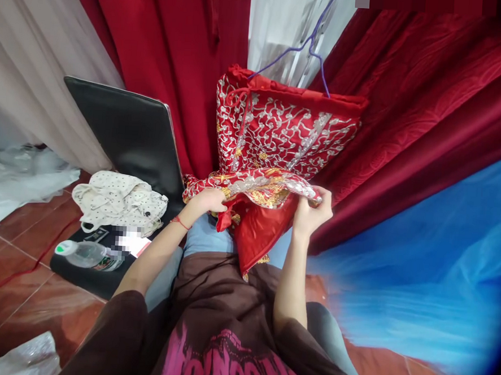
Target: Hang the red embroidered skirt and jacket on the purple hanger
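Red garment (275, 127): suspended below a purple hanger (315, 39) and brought over the person's lap; its silver-embroidered face is turned toward the camera.
Long axis: directed from the plain red top edge, at the hanger, down toward the lap; the top edge is sloped slightly lower at the right.
Embroidered fold (255, 182): raised across the garment's lower part, stretched left to right between the hands, nearly level, with gold work seen near its middle.
Red satin (260, 228): let down below the fold, narrowed to a corner that is pointed at the brown shirt (226, 305).
Left hand (211, 199): closed on the fold near its left end, fingers directed to the right; the thumb is not clearly shown.
Right hand (314, 211): closed on the fold's right end, which is pinched between thumb and fingers.
Black chair (127, 126): placed to the left, its seat occupied by a dotted cloth (120, 199) and a bottle (89, 255); the green-topped cap is turned left.
Surroundings: backed by red curtains (165, 52), with blue fabric (419, 266) spread at the right.
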{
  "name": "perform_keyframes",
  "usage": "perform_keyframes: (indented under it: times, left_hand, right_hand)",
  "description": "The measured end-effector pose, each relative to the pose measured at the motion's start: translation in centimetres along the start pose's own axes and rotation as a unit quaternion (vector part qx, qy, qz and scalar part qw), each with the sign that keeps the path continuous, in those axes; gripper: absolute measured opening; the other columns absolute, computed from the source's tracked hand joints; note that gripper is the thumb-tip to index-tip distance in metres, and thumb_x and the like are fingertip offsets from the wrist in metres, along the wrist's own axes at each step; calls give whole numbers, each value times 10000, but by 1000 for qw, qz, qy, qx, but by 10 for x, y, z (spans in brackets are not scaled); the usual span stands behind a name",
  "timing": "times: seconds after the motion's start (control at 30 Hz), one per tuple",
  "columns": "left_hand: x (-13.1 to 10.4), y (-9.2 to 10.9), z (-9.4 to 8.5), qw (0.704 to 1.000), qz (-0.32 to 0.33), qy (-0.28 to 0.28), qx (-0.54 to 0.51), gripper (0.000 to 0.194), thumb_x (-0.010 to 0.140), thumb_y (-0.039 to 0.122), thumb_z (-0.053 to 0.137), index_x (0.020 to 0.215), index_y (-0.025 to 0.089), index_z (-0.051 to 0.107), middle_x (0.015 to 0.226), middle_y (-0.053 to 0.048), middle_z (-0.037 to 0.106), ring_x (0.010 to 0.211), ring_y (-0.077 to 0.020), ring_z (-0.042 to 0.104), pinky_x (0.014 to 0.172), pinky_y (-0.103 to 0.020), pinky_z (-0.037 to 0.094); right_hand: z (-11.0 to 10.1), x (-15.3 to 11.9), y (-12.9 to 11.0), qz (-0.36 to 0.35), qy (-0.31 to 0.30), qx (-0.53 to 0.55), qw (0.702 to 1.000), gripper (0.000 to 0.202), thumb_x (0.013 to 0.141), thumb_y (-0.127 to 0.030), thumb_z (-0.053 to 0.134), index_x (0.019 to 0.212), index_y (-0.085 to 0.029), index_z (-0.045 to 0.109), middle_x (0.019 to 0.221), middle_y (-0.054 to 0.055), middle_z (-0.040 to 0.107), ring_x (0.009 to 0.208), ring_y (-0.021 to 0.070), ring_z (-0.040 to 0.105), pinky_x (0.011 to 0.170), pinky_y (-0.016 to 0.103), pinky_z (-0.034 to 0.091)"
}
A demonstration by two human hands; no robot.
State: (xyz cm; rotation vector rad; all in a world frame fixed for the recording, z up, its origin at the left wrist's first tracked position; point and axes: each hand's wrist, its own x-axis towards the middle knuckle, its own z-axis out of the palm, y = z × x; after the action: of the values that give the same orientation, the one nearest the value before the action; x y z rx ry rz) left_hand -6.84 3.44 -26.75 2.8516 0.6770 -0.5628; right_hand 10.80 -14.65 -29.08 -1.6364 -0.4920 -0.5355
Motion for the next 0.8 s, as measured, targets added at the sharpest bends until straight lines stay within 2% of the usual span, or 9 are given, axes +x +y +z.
perform_keyframes:
  times: [0.07,0.17,0.33,0.43,0.5,0.6,0.67,0.73,0.8]
  left_hand:
    - [-7,-13,-10,999,32,-2,-23,253,836,344,519,738,167,671,781,-68,716,678,-177,616,572,-271,373]
    - [-24,-23,-25,983,110,74,-129,322,857,352,460,599,173,530,596,-8,587,544,-118,479,532,-267,309]
    - [-59,-8,-42,915,173,184,-316,289,802,263,466,536,183,386,483,41,437,473,-76,374,498,-249,261]
    - [-72,10,-44,868,237,223,-375,339,820,285,489,528,183,350,494,50,364,492,-67,319,507,-243,254]
    - [-83,22,-43,836,256,230,-427,378,827,306,514,516,183,336,496,52,320,495,-66,288,495,-242,240]
    - [-108,37,-41,797,256,191,-512,412,800,315,607,499,179,361,474,52,317,461,-62,293,449,-233,234]
    - [-129,47,-39,752,249,148,-592,359,810,345,630,545,177,454,458,45,391,410,-72,357,406,-226,269]
    - [-144,54,-40,688,242,121,-673,281,863,403,578,684,186,570,469,36,481,370,-103,441,364,-228,325]
    - [-145,57,-42,640,231,147,-718,268,901,442,534,826,196,613,510,28,537,393,-131,523,357,-230,387]
  right_hand:
    - [-6,4,7,-11,-4,-23,1000,177,750,-298,605,880,-185,647,817,21,678,689,166,593,703,289,476]
    - [-12,11,19,-21,-2,-40,999,204,772,-323,634,905,-170,649,836,38,677,703,174,603,706,302,488]
    - [-20,17,28,-104,-52,-57,992,417,778,-288,603,1168,-144,622,1103,125,673,981,236,652,885,385,515]
    - [-30,20,20,-129,-141,-74,979,548,773,-306,606,1309,-191,588,1273,137,648,1133,271,618,992,441,476]
    - [-41,23,12,-108,-246,-61,961,467,757,-299,610,1214,-222,667,1212,102,701,1104,272,638,990,428,480]
    - [-59,27,0,-61,-378,15,924,291,714,-242,578,952,-210,743,1009,66,759,960,254,686,887,369,519]
    - [-68,27,-9,-41,-379,63,922,255,686,-223,570,877,-201,737,911,44,752,851,232,681,783,329,520]
    - [-70,24,-20,-25,-326,90,941,225,684,-228,578,858,-204,719,797,10,710,706,187,626,667,286,484]
    - [-62,18,-32,-17,-274,91,957,168,711,-248,593,839,-207,694,711,-18,642,617,145,542,602,256,431]
